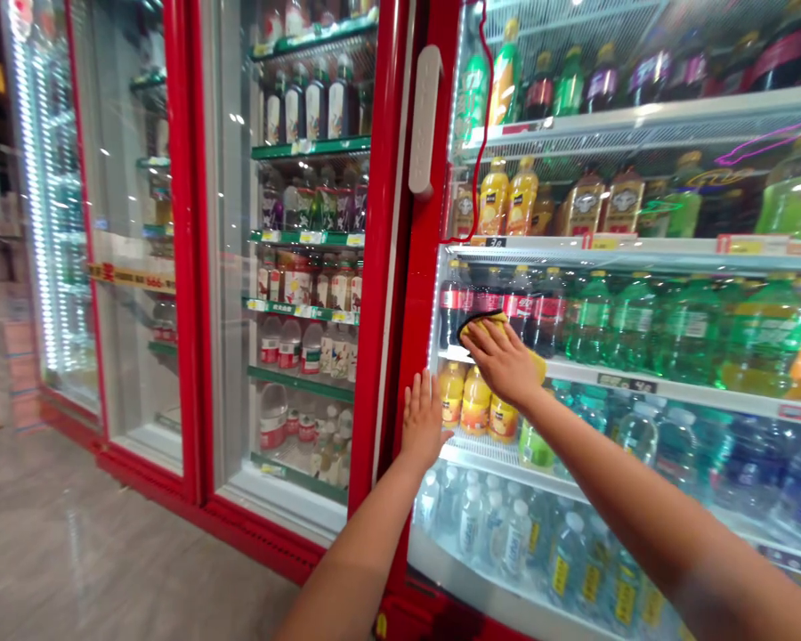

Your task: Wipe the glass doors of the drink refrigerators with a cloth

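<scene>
My right hand [504, 361] presses a yellow cloth with a black edge [539, 365] against the glass door [574, 427] of a red fridge. Parts of the cloth show past the fingertips and beside the wrist; the rest is hidden under the hand. Lower and to the left, my left hand [424, 418] rests flat with fingers stretched on the door's red frame [422, 303], holding nothing. Behind the glass, close to both hands, stand yellow juice bottles [475, 401] and dark cola bottles [519, 298].
A pale vertical handle [425, 120] is fixed on the door frame above my left hand. More red-framed fridges [190, 267] with bottles on green-edged shelves [311, 147] run off to the left. A grey shiny floor [140, 552] lies below. Stacked boxes [23, 356] stand at the far left.
</scene>
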Available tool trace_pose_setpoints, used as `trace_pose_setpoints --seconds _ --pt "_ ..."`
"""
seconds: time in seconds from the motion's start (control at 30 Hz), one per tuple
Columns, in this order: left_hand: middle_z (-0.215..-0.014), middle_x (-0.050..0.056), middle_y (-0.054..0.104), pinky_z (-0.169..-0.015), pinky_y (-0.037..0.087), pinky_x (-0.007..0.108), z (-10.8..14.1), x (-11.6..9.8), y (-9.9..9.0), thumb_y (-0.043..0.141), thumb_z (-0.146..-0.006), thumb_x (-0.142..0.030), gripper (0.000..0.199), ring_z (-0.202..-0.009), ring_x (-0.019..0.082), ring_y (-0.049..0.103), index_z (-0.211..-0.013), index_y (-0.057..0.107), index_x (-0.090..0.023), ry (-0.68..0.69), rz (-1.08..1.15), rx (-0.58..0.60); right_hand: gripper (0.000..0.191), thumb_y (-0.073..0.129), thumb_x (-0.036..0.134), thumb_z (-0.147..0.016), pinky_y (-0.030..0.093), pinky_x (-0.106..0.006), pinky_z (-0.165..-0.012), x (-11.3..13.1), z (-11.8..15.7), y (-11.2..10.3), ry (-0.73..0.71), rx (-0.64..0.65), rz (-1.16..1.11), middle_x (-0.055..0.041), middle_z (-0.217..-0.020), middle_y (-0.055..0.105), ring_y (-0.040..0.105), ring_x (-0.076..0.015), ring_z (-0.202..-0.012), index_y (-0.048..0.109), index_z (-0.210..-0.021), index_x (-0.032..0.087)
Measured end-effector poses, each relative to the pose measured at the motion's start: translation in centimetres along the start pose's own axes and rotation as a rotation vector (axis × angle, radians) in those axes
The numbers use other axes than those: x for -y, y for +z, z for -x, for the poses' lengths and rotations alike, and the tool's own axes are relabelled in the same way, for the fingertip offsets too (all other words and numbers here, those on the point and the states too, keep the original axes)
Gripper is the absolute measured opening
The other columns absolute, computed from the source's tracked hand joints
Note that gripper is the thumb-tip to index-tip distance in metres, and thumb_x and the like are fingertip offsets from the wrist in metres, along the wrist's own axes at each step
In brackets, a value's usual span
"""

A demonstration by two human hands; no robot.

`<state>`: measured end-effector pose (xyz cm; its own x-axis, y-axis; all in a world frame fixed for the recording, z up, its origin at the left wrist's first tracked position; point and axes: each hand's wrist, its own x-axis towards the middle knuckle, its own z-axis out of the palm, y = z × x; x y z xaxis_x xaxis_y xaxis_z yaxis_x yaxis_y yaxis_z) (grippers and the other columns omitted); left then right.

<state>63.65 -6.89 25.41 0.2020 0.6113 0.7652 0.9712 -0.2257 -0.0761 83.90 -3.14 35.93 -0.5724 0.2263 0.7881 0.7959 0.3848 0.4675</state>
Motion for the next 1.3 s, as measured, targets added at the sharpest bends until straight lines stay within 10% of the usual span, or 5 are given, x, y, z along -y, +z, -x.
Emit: trace_pose_setpoints --seconds 0.23,0.43,0.7,0.97,1.3 --pt "-0.167 0.023 0.013 -0.123 0.023 0.057 -0.3 -1.8 0.5 0.091 -0.065 -0.032 0.134 -0.155 0.034 0.001 -0.161 -0.001 -0.015 0.040 0.034 0.006 0.047 0.052 0.024 -0.098 0.031 -0.049 -0.121 0.7 7.2 1.1 -0.457 0.136 -0.131 -0.0029 -0.152 0.052 0.044 -0.0234 -0.142 0.053 -0.145 0.025" --pt "-0.166 0.024 0.014 -0.124 0.018 0.056 -2.7 -3.9 0.0 0.088 -0.068 -0.037 0.128 -0.155 0.035 0.004 -0.161 0.004 -0.013 0.072 0.039 -0.037 0.056 0.047 0.023 -0.099 0.022 -0.057 -0.122 -3.9 4.2 -2.1 0.075 0.015 0.001 -0.0059 -0.159 0.041 0.034 -0.0306 -0.148 0.039 -0.155 0.028" --pt "-0.167 0.024 0.014 -0.124 0.020 0.057 -3.2 -6.1 1.1 0.086 -0.070 -0.038 0.124 -0.155 0.035 0.005 -0.161 0.004 -0.012 0.093 0.068 -0.025 0.051 0.050 0.025 -0.098 0.028 -0.048 -0.122 -0.9 10.6 0.1 -0.357 0.165 -0.110 -0.0026 -0.155 0.048 0.043 -0.0232 -0.142 0.047 -0.149 0.027" --pt "-0.167 0.023 0.012 -0.124 0.017 0.058 -5.1 -7.5 0.6 0.091 -0.063 -0.037 0.134 -0.155 0.036 0.005 -0.161 0.002 -0.015 0.103 0.041 -0.033 0.056 0.051 0.020 -0.097 0.021 -0.055 -0.123 -5.2 11.6 -2.5 0.243 -0.030 0.055 -0.0057 -0.159 0.042 0.035 -0.0294 -0.148 0.044 -0.152 0.029" --pt "-0.167 0.024 0.010 -0.123 0.017 0.060 -5.0 -7.7 0.5 0.088 -0.067 -0.031 0.136 -0.155 0.035 0.001 -0.160 -0.012 -0.017 0.121 0.077 -0.074 0.055 0.049 0.023 -0.098 0.023 -0.054 -0.124 -5.8 9.8 -2.4 0.153 -0.035 0.040 -0.0033 -0.159 0.042 0.034 -0.0277 -0.148 0.042 -0.152 0.030"
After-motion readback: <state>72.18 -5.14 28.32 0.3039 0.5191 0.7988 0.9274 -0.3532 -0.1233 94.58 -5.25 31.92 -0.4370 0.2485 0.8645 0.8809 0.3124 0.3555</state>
